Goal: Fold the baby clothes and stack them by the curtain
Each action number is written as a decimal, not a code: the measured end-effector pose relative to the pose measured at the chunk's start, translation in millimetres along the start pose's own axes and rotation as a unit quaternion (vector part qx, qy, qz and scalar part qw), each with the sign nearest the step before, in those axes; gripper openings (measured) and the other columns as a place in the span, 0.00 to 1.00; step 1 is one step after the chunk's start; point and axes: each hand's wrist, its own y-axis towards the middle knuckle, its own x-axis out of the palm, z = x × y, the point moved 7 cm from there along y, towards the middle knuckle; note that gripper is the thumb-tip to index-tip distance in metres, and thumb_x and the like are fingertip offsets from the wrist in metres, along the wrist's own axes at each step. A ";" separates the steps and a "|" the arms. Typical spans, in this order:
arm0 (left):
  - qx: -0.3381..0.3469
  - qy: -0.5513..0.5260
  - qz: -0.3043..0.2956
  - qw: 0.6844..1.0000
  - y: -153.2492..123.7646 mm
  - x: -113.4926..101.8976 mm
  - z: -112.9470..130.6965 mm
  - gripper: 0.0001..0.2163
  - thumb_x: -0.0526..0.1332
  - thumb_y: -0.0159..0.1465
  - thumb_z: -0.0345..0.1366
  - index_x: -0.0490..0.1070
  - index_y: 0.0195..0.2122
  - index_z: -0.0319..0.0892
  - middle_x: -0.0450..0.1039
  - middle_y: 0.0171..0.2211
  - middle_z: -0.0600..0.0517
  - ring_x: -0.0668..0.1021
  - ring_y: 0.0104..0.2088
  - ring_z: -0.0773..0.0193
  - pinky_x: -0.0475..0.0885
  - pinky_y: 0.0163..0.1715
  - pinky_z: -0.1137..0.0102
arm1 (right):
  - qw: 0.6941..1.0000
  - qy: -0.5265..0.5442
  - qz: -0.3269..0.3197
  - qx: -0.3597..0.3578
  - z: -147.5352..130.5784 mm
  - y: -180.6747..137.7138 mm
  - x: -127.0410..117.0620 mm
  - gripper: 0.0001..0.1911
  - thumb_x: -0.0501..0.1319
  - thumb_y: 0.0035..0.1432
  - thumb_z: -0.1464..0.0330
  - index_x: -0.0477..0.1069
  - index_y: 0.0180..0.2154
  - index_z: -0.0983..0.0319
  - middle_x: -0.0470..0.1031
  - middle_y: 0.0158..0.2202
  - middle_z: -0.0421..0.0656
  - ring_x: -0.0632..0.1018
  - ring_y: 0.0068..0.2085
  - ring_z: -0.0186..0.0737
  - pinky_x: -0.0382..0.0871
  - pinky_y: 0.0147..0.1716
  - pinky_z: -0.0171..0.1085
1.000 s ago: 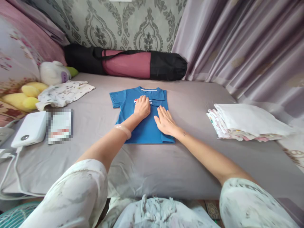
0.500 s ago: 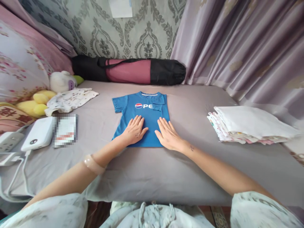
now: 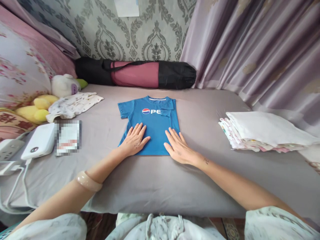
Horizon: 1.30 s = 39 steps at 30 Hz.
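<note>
A blue T-shirt (image 3: 157,130) with a round logo and the letters "PE" lies on the grey sheet, its collar away from me. Its right side is folded inward, the sleeve lying over part of the lettering, while the left sleeve sticks out flat. My left hand (image 3: 133,140) rests flat on the lower left of the shirt, fingers spread. On the lower right edge lies my right hand (image 3: 178,146), palm down with fingers stretched out. Neither hand grips the cloth.
To the right sits a stack of folded white cloths (image 3: 265,131). A black and pink rolled bag (image 3: 136,74) lies along the wall. On the left are a power bank (image 3: 40,140) with cables, a blurred packet (image 3: 68,137), a patterned cloth (image 3: 75,106) and plush toys (image 3: 63,85).
My left hand has slid left and slightly toward me over the shirt. My right hand has shifted a little toward me. The shirt's fold looks the same.
</note>
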 end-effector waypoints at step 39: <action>-0.261 -0.194 -0.019 0.946 -51.1 -31.2 -76.9 0.06 0.57 0.62 0.39 0.69 0.32 0.44 0.76 0.33 0.49 0.78 0.37 0.57 0.65 0.30 0.70 | 0.996 0.082 0.006 0.039 -135.6 304.3 -15.9 0.14 0.61 0.56 0.63 0.74 0.42 0.63 0.78 0.42 0.52 0.76 0.48 0.47 0.68 0.45 0.40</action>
